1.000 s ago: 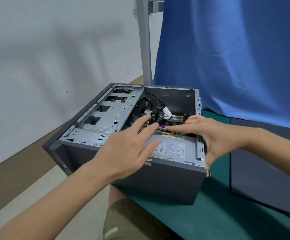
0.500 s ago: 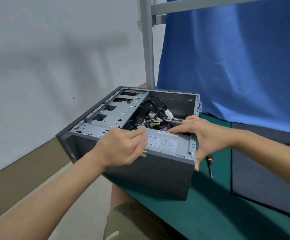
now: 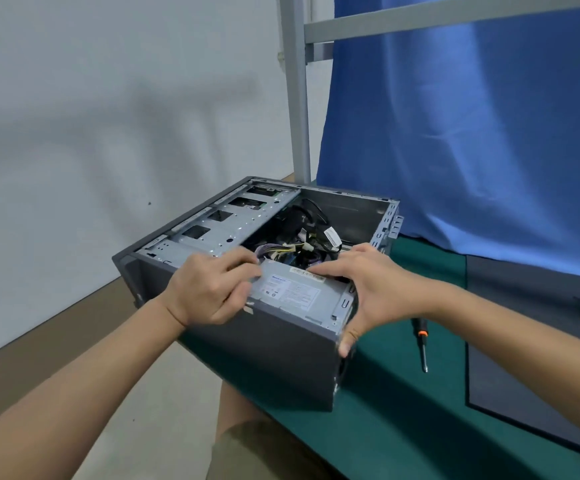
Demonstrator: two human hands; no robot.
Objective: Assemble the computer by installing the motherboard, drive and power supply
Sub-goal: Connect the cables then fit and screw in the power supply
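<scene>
Centre frame: the left hand (image 3: 209, 292) curls its fingers on the left end of the power supply (image 3: 319, 308), seated in the near corner of the open case (image 3: 268, 358), while the right hand (image 3: 371, 292) lies spread, fingers flat on top, thumb down the case's corner. To the right a screwdriver (image 3: 423, 348) lies on the tabletop (image 3: 403, 438); tangled cables (image 3: 283, 252) crowd just behind the supply, whose white label (image 3: 297, 293) is too small to read.
</scene>
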